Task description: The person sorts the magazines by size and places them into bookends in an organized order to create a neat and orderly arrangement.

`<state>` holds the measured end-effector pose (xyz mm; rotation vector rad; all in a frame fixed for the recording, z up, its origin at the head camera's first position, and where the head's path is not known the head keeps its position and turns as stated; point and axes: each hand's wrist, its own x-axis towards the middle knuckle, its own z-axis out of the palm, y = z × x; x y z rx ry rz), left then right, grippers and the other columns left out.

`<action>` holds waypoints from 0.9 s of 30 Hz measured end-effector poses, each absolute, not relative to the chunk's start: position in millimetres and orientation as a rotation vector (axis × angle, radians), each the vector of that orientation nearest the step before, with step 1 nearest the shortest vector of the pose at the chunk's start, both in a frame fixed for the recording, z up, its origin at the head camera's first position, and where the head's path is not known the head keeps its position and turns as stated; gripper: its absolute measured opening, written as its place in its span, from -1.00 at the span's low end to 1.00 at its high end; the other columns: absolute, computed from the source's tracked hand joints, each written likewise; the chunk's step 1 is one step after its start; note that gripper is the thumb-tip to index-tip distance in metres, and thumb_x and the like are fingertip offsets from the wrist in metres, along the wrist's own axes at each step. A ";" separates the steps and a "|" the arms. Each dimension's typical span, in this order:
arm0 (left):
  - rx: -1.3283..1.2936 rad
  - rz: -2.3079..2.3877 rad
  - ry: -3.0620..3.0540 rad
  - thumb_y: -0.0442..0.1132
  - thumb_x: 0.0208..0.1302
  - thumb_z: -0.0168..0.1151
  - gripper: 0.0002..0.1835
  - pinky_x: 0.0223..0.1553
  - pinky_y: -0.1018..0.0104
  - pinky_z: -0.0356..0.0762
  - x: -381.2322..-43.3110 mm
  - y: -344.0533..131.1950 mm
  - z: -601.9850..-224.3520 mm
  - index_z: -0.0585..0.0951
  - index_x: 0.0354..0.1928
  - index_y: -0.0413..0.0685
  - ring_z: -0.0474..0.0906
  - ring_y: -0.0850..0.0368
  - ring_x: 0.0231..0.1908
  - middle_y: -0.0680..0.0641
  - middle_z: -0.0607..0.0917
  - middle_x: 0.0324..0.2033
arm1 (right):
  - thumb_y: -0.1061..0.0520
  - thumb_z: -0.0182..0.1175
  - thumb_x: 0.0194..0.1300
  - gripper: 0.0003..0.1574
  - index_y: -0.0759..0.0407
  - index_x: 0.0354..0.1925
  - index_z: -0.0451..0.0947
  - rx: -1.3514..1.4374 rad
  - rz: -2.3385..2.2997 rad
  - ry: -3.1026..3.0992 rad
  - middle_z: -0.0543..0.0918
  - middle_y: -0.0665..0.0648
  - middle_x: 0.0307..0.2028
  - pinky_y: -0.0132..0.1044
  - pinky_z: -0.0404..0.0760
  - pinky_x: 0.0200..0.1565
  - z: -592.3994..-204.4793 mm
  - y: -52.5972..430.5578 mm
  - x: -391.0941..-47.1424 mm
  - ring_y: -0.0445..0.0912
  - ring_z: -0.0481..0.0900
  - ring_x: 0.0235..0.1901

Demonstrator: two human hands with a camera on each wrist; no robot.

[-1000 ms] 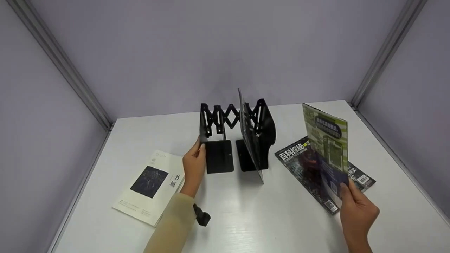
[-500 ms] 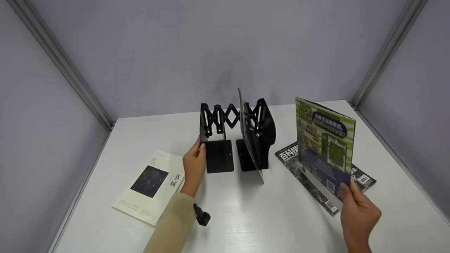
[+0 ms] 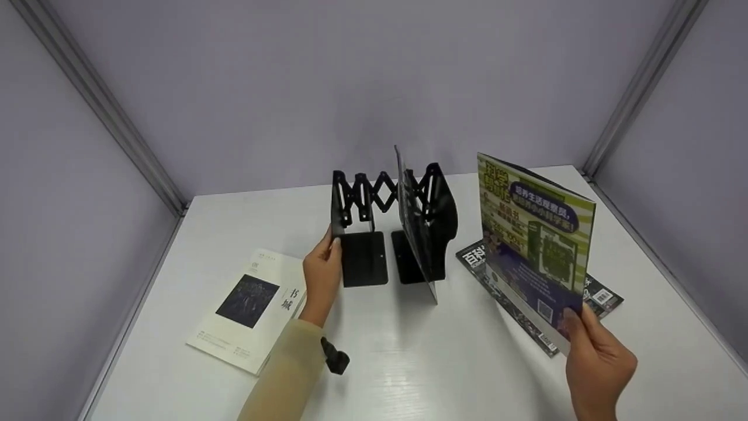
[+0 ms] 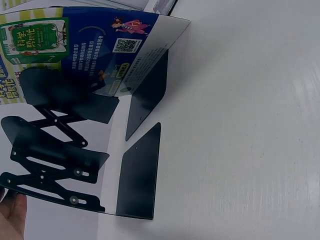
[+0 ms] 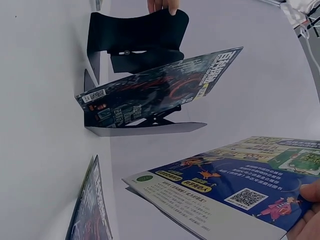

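A black expandable bookend (image 3: 363, 260) with scissor-like links stands on the white table. My left hand (image 3: 322, 275) pinches its left upright plate between thumb and fingers. One magazine (image 5: 160, 90) stands in the bookend near the right plate, leaning a little, its dark cover showing in the right wrist view. My right hand (image 3: 599, 362) grips another magazine (image 3: 532, 240) by its lower corner, thumb on the green, yellow and blue back cover. That magazine is held up, tilted, to the right of the bookend, above a dark magazine (image 3: 605, 295) on the table.
A cream book (image 3: 248, 304) with a dark square picture lies flat left of my left forearm. Pale walls (image 3: 374, 88) close off the back and both sides. The white table (image 3: 397, 374) stretches in front of the bookend.
My right hand has turned its magazine so more of the back cover faces the head camera, and the magazine's top has swung left. My left hand and the bookend look unmoved.
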<state>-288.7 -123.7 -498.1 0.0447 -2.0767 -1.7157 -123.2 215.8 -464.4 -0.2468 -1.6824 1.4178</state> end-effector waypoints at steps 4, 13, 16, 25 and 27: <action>0.054 -1.712 -2.085 -0.31 0.45 0.13 -0.59 0.24 0.12 0.55 -289.3 -123.7 -497.9 0.49 0.30 -0.18 0.48 -0.02 0.30 -0.14 0.54 0.28 | 0.58 0.22 0.18 -0.63 0.53 -0.01 0.55 -0.276 1.406 -1.715 0.68 -0.40 -0.24 -0.54 0.67 -0.23 -460.4 211.8 -119.5 -0.45 0.71 -0.22; 0.082 -1.693 -2.097 -0.31 0.44 0.14 -0.59 0.23 0.11 0.56 -289.2 -123.5 -497.0 0.51 0.29 -0.16 0.50 0.00 0.29 -0.14 0.56 0.25 | 0.61 0.21 0.15 -0.62 0.56 -0.02 0.54 -0.252 1.437 -1.695 0.70 -0.33 -0.20 -0.50 0.66 -0.16 -453.9 202.5 -115.9 -0.40 0.70 -0.12; 0.081 -1.698 -2.098 -0.31 0.44 0.14 -0.59 0.22 0.12 0.57 -288.9 -123.3 -496.4 0.50 0.29 -0.17 0.51 -0.02 0.28 -0.15 0.56 0.26 | 0.63 0.20 0.14 -0.62 0.61 -0.02 0.53 -0.221 1.459 -1.673 0.72 -0.27 -0.20 -0.49 0.66 -0.18 -454.6 200.6 -115.6 -0.37 0.72 -0.13; 0.067 -1.703 -2.110 -0.30 0.45 0.13 -0.57 0.24 0.11 0.56 -289.8 -124.8 -497.5 0.47 0.32 -0.18 0.48 -0.02 0.31 -0.15 0.53 0.29 | 0.65 0.20 0.13 -0.61 0.61 -0.02 0.54 -0.142 1.424 -1.719 0.72 -0.26 -0.15 -0.52 0.66 -0.19 -453.4 194.3 -112.8 -0.36 0.72 -0.13; 0.067 -1.703 -2.106 -0.31 0.45 0.13 -0.57 0.24 0.11 0.55 -289.6 -124.9 -497.7 0.47 0.32 -0.19 0.47 -0.02 0.32 -0.14 0.53 0.29 | 0.67 0.18 0.11 -0.60 0.64 -0.03 0.53 -0.119 1.465 -1.694 0.73 -0.23 -0.16 -0.50 0.66 -0.19 -453.3 192.8 -112.0 -0.35 0.73 -0.14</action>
